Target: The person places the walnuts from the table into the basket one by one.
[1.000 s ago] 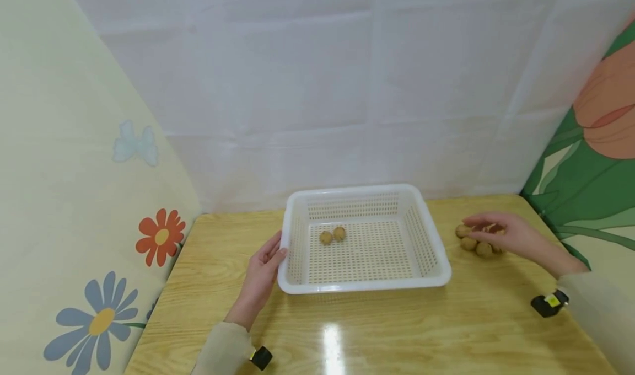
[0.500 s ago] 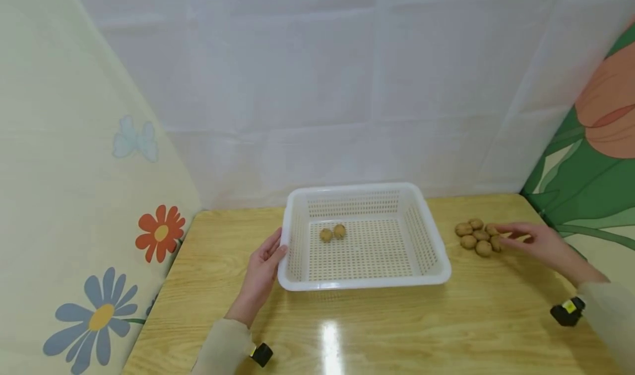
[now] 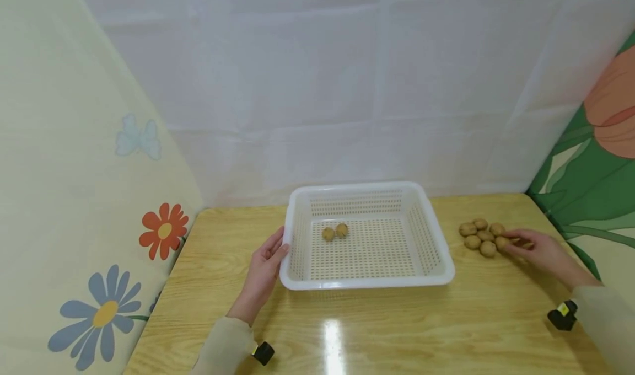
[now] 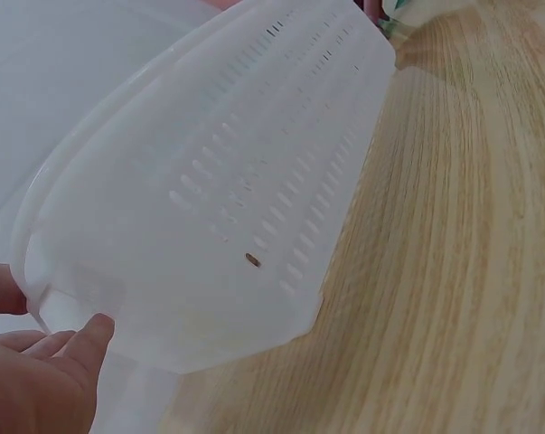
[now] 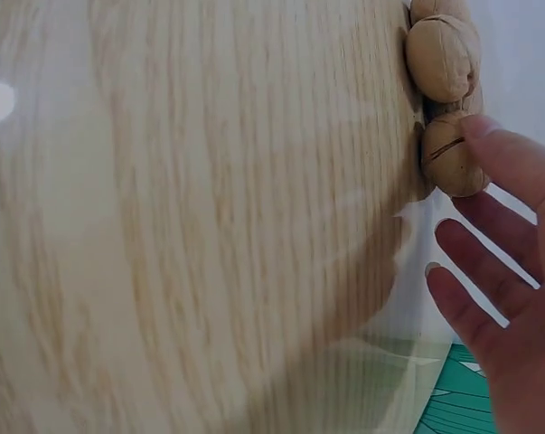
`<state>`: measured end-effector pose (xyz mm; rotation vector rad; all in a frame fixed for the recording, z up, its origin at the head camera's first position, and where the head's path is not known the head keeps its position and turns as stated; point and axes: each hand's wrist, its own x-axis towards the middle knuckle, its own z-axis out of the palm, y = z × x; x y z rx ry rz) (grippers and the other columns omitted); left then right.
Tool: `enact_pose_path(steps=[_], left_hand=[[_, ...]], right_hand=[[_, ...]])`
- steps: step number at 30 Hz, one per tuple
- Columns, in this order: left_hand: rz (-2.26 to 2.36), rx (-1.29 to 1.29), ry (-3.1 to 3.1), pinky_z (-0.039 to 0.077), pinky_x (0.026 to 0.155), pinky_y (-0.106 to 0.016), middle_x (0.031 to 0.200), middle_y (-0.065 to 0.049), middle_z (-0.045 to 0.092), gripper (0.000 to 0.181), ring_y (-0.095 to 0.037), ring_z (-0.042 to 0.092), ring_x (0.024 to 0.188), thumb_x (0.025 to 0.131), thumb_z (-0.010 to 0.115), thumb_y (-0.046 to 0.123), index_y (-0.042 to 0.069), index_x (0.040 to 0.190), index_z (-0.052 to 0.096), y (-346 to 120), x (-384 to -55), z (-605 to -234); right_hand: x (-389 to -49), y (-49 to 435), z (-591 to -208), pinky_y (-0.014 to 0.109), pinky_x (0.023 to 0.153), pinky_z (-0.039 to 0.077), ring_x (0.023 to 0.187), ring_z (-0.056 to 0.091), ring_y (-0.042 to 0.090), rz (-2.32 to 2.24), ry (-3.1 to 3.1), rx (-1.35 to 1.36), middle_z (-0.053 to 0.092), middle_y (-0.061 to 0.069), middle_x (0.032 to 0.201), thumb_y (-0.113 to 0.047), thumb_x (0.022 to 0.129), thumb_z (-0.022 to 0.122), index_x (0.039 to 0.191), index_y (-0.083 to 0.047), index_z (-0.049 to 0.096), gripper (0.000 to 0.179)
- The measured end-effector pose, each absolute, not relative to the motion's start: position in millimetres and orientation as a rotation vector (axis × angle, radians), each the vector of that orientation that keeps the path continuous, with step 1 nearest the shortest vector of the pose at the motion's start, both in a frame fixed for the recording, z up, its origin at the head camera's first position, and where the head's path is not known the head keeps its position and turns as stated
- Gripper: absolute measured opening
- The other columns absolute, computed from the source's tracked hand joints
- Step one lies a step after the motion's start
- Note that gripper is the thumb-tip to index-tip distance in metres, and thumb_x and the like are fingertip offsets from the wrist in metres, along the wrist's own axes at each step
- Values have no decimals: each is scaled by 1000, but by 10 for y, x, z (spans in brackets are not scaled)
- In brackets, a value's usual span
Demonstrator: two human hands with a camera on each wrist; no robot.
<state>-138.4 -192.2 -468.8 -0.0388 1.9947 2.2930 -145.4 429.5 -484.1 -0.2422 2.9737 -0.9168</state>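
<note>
A white perforated basket stands in the middle of the wooden table, with two walnuts lying inside near its back left. My left hand rests with straight fingers against the basket's left rim; the left wrist view shows the fingertips at the basket wall. Right of the basket lies a pile of several walnuts. My right hand lies beside the pile, fingers spread, and one fingertip touches the nearest walnut. It holds nothing.
The wooden table is boxed in by a white sheet behind, a flowered panel on the left and a green and orange panel on the right. Bare tabletop lies in front of the basket.
My right hand has drawn back from above the walnut pile to its right side and come down to the table. The left hand and the basket have stayed put.
</note>
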Motion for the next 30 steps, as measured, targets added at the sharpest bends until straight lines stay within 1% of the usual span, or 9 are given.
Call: enact_pose_path(steps=[4,6,8,14,21,27,30], left_hand=[[2294,-45,1987,53,104,-25,162,-16,41,56,-31,45,145,108,55,9,3,161,36,-1915,-1383,-4687],[2300,-51,1984,53,103,-25,162,-16,42,56,-30,45,145,108,55,8,3,160,36,-1913,-1386,-4689],[2306,-57,1980,53,103,-24,162,-17,42,56,-30,45,145,108,55,8,2,160,36,-1914,-1387,-4690],[2309,-42,1978,52,104,-24,163,-17,40,57,-30,44,146,108,55,7,2,161,35,-1920,-1388,-4683],[2295,-52,1983,52,104,-25,163,-17,40,56,-30,44,146,108,55,7,3,160,36,-1923,-1386,-4684],[2297,-59,1989,52,104,-24,162,-16,41,56,-30,44,146,108,55,7,2,160,36,-1918,-1397,-4688],[2306,-56,1981,52,104,-24,162,-17,41,56,-28,45,146,108,55,6,2,160,36,-1919,-1399,-4690]], right_hand=[[-1440,4308,-4855,25,60,53,82,50,-15,-930,2991,-243,70,29,108,-18,99,74,126,11,64,41],[-1435,4314,-4866,24,61,53,82,47,-19,-929,3010,-257,71,29,107,-17,98,74,125,11,64,41],[-1430,4318,-4881,22,63,52,82,47,-19,-934,3032,-267,72,28,105,-16,97,75,124,12,65,40],[-1402,4346,-4900,17,65,50,82,49,-18,-959,3046,-251,73,26,105,-16,96,77,123,11,66,40],[-1336,4343,-4850,23,62,51,83,49,-18,-943,3016,-214,73,27,109,-21,98,75,128,10,66,44],[-1304,4250,-4683,25,67,54,85,54,-12,-898,3009,-204,72,24,114,-28,100,72,134,4,66,47],[-1313,4154,-4566,24,69,54,86,54,-12,-920,3008,-229,70,25,119,-28,100,72,135,3,66,47]])
